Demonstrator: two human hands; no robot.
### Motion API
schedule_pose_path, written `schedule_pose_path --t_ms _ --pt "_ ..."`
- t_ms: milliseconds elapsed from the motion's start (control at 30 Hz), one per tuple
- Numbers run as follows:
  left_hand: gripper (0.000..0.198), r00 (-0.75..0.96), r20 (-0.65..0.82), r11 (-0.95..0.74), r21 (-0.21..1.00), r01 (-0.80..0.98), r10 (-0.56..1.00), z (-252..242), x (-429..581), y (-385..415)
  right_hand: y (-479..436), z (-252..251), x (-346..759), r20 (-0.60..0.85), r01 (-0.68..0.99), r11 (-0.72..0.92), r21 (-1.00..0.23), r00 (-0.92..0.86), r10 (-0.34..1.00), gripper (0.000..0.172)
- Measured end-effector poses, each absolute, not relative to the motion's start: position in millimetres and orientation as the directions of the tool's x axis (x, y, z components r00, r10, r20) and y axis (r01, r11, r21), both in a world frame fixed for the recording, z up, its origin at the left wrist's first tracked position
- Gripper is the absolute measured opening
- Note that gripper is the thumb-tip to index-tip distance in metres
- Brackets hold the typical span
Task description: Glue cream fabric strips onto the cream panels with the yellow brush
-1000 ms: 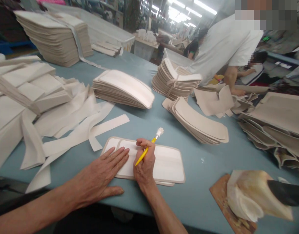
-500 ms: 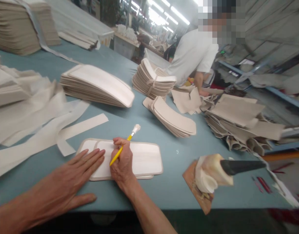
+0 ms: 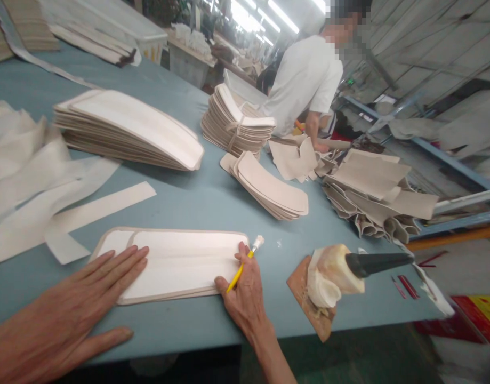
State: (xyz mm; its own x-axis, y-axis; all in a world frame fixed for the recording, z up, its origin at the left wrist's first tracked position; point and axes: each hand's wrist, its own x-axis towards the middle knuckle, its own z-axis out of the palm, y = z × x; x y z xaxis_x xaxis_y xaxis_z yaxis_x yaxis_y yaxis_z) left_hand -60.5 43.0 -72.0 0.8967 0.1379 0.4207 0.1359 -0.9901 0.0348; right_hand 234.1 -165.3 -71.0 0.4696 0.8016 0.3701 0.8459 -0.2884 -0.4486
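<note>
Two or more white panels with beige edges lie overlapped in front of me. My left hand rests flat on their left part, fingers stretched out and thumb apart. At the right end is my right hand, closed round a yellow-handled brush whose whitish tip points up and away. Its thumb and fingertips touch the panels' right edge. To the right, a glue bottle with a dark nozzle, coated in dried whitish stuff, lies on its side on a brown board.
Behind the panels stand a long stack of white panels, a tied bundle and a smaller beige stack. Pale strips lie at left, folded beige pieces at right. A person in a white shirt leans over the far side.
My right hand has moved right with the brush, from the middle of the panels to their right end. The left hand stays flat on the panels. The whole view has shifted.
</note>
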Motion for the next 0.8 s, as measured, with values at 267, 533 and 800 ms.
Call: schedule_pose_path --t_ms 267,533,800 --pt "0.104 0.914 0.393 -0.991 -0.048 0.127 0.098 -56 -58 43 -159 -71 207 0.376 0.865 -0.284 -0.414 0.447 0.812 0.062" --pt "0.107 0.901 0.418 -0.987 -0.056 0.150 0.113 -46 -55 37 -129 -57 134 0.390 0.896 -0.140 -0.422 0.318 0.864 0.082" --pt "0.101 0.906 0.380 -0.979 0.141 0.145 0.189 -68 -59 34 -101 -54 81 0.383 0.884 -0.079 -0.461 0.279 0.881 0.105"
